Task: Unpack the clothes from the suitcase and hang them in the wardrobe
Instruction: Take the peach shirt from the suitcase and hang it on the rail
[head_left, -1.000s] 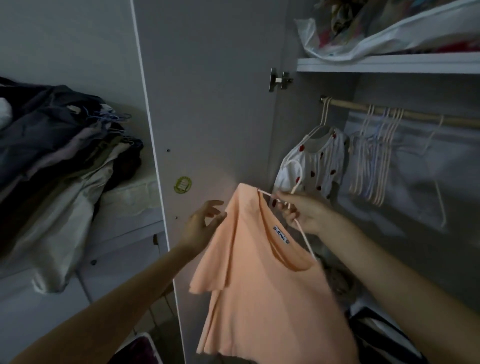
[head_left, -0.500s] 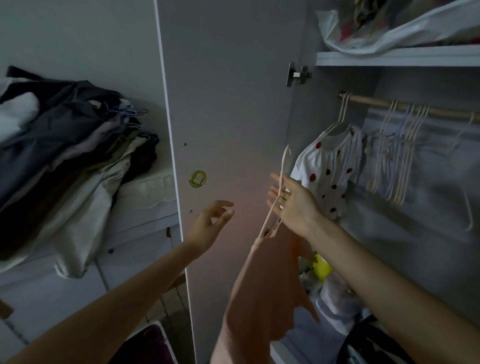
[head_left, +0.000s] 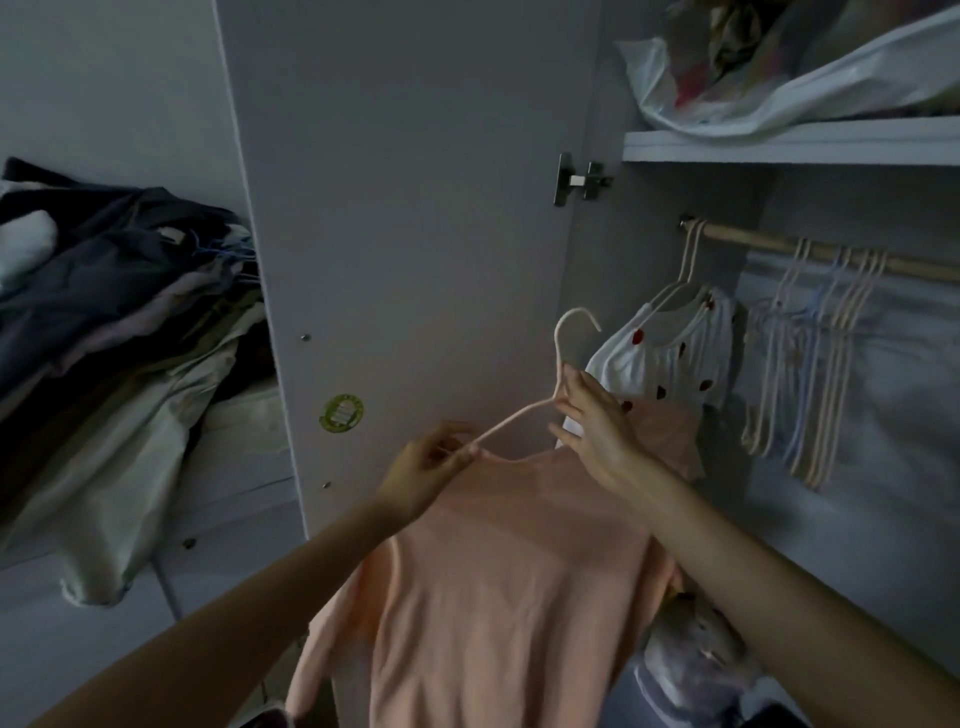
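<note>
A peach shirt (head_left: 509, 587) hangs from a pale pink hanger (head_left: 560, 358) in front of the open wardrobe door (head_left: 415, 208). My right hand (head_left: 597, 426) grips the hanger just below its hook. My left hand (head_left: 431, 467) pinches the hanger's left arm where it meets the shirt's neckline. Behind them, a white top with red spots (head_left: 670, 353) hangs on the wooden rail (head_left: 831, 257), and several bare hangers (head_left: 810, 364) hang further right. The suitcase is out of view.
A heap of dark and pale clothes (head_left: 119, 322) lies on white drawers at the left. A shelf (head_left: 789, 140) above the rail carries a plastic bag (head_left: 779, 78) of items. Bags (head_left: 696, 654) sit on the wardrobe floor at lower right.
The shirt, which hung bunched below my right hand, is now spread flat on the hanger. My left hand, open and free before, has moved right and taken the hanger's left arm.
</note>
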